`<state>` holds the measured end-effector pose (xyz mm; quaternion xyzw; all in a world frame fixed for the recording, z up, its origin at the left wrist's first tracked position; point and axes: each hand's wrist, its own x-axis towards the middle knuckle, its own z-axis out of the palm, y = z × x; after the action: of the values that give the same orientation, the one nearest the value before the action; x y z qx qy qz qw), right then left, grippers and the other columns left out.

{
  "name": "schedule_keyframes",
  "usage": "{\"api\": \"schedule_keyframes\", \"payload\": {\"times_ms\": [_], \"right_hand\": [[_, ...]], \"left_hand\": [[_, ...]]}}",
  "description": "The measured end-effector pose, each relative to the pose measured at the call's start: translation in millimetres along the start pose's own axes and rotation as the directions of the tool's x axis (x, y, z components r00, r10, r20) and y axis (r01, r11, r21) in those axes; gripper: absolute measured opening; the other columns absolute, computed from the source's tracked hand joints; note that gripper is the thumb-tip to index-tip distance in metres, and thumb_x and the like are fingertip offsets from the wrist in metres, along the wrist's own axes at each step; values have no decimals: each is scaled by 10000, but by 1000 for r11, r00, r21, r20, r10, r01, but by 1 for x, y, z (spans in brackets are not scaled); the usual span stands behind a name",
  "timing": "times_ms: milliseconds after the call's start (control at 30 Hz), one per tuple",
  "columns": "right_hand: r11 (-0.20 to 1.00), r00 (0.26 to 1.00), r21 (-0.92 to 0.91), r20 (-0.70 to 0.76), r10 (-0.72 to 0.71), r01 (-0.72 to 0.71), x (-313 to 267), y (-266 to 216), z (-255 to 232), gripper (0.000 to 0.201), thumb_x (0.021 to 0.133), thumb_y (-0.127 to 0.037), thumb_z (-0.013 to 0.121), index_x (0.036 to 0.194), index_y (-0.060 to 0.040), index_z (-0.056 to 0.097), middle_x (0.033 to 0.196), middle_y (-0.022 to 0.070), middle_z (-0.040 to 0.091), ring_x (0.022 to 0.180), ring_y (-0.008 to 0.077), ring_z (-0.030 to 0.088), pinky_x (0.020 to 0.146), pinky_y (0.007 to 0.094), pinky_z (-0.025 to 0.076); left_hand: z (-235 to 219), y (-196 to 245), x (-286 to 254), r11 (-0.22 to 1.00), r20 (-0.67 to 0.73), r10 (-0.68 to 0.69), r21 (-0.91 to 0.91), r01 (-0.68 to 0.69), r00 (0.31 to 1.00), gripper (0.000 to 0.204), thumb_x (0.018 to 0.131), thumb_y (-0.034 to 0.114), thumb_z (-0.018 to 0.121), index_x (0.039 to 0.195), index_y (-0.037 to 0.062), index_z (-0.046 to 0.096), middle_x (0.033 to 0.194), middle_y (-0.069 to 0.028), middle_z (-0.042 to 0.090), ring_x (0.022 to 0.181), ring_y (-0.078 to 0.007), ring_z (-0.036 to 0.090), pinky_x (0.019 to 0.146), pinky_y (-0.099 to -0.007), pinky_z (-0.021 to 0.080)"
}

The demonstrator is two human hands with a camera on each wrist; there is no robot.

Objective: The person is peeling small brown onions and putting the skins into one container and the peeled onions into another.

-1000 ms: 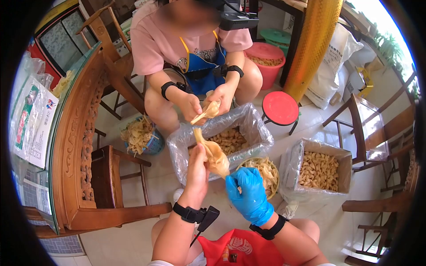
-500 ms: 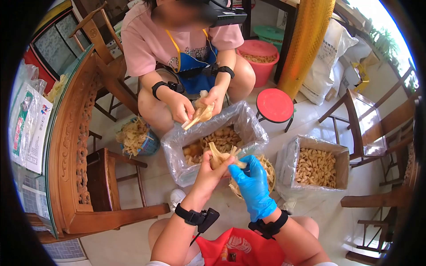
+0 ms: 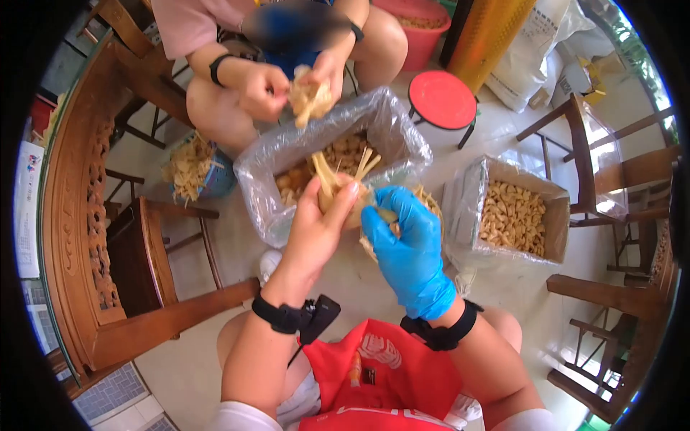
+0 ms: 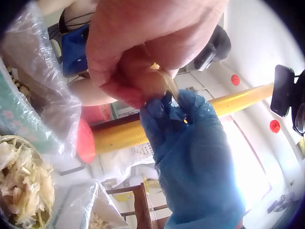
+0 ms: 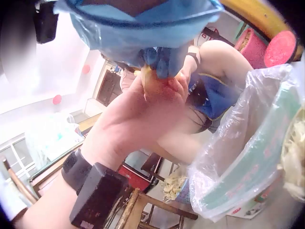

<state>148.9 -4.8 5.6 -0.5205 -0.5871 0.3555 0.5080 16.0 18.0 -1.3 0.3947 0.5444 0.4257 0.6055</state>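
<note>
My bare left hand (image 3: pixel 316 226) grips a yellowish garlic bulb (image 3: pixel 325 172) with its stalk pointing up and away, above the near side of a plastic-lined box (image 3: pixel 251 208). Loose strips of skin (image 3: pixel 369 164) stick up from it. My right hand (image 3: pixel 411 251), in a blue glove, pinches the bulb's right side with curled fingers. In the right wrist view the bulb (image 5: pixel 155 82) shows between bare and gloved fingertips; most of it is hidden by the hands. Across the box, another person's hands (image 3: pixel 264 90) hold a second garlic bulb (image 3: pixel 309 99).
The lined box holds cloves. A second lined box (image 3: pixel 471 241) of cloves (image 3: pixel 512 219) stands right. A basket of peelings (image 4: pixel 24 186) lies under my right hand. A blue basket of skins (image 3: pixel 192 169), wooden chairs (image 3: pixel 140 251) and a red stool (image 3: pixel 442 99) stand around.
My right hand has moved from the bulb's lower end to its side, and skin strips now splay up. The head view has tipped downward. The other person's hands have drawn apart around their bulb.
</note>
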Motion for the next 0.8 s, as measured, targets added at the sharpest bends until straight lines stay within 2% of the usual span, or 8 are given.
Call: {"api": "schedule_keyframes", "payload": {"times_ms": [67,133,200,333,533,633,700,800], "right_hand": [[994,995,44,11,99,-99,-4,0,-1,154,794,-50,628,931,-4,575,753,111,550,607,183,522,581,283,445],[995,999,84,18,49,-50,-8,6,0,200,804,-51,624,994,1,593,776,100,597,635,143,544,595,271,460],[935,965,241,30,260,-259,-8,-2,0,195,820,-63,621,1000,7,599,796,81,619,651,110,552,596,258,466],[859,919,327,108,380,-394,-6,-9,-4,202,841,-83,619,1017,14,600,818,20,619,642,47,522,566,214,441],[822,902,375,128,412,-428,-6,-13,-6,203,855,-108,623,1031,-12,593,747,-33,556,616,21,462,533,186,383],[783,865,373,143,481,-498,-5,-13,-6,184,853,-105,627,1009,-14,593,749,-40,547,636,19,464,549,186,384],[699,862,537,113,495,-472,-2,-7,-2,171,839,-116,648,967,-18,589,755,-25,561,656,32,481,570,198,396],[810,896,397,85,435,-431,4,-9,-2,179,821,-129,671,922,-17,575,777,0,585,679,55,507,591,217,411]], "left_hand": [[-3,-4,0,997,65,63,-38,-60,996,334,910,307,563,1150,88,491,1014,-17,573,881,-89,558,727,-242,472],[-5,-2,-1,999,79,21,-32,-19,997,359,910,318,561,1154,65,487,1032,-30,569,904,-102,559,763,-255,473],[-3,5,-2,986,116,-15,-166,35,993,357,914,314,557,1150,56,489,1038,-29,565,921,-103,555,788,-259,467],[-6,7,-4,969,171,-60,-226,98,983,342,922,298,546,1149,48,493,1032,-36,562,941,-111,554,822,-268,465],[-4,6,-5,985,125,-4,-173,26,992,343,917,296,553,1151,56,484,1049,-45,555,959,-118,551,822,-280,471],[-1,5,-9,974,107,-63,-211,85,992,336,914,290,558,1154,70,479,1055,-36,553,962,-116,551,815,-291,472],[2,2,-9,970,103,-78,-221,100,992,330,913,286,561,1155,76,479,1051,-28,555,960,-115,551,819,-295,469],[5,3,-9,958,79,-81,-268,100,994,323,917,283,555,1162,88,476,1059,-18,562,962,-113,554,836,-300,455]]}}
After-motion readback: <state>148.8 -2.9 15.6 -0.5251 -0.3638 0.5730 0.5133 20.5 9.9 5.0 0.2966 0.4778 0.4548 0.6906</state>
